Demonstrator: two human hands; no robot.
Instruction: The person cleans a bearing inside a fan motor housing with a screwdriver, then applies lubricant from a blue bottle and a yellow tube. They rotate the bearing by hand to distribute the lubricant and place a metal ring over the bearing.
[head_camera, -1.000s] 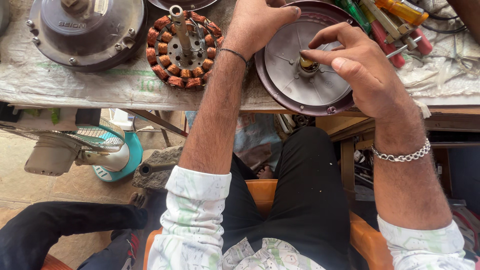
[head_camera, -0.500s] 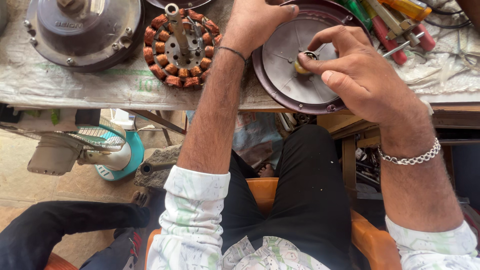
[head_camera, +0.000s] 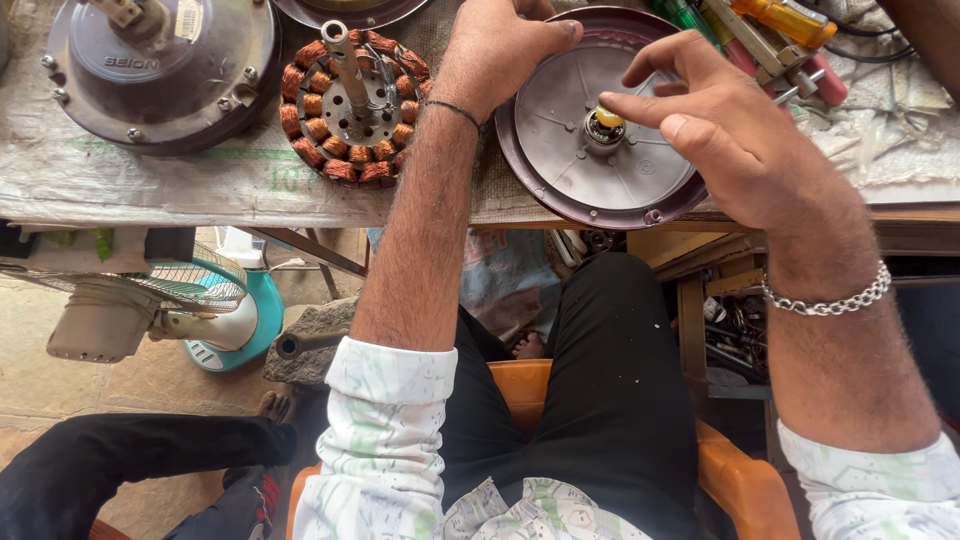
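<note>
Pinching that little yellow piece (head_camera: 608, 117) at the hub (head_camera: 601, 132) of the maroon cover (head_camera: 600, 195), your right hand (head_camera: 745, 150) has thumb and forefinger pressed together on it, other fingers fanned out of the way so you can see the centre. The cover lies flat, inside up, at the bench edge (head_camera: 130, 190) right above your lap, so it's easy to reach. Your left hand (head_camera: 495, 50) is curled over the cover's far rim, looks like it's there to stop it spinning. Just left sits the copper-wound stator (head_camera: 345, 105), shaft up, then the grey motor housing (head_camera: 160, 70). Screwdrivers (head_camera: 790, 20) lie off to the right.
</note>
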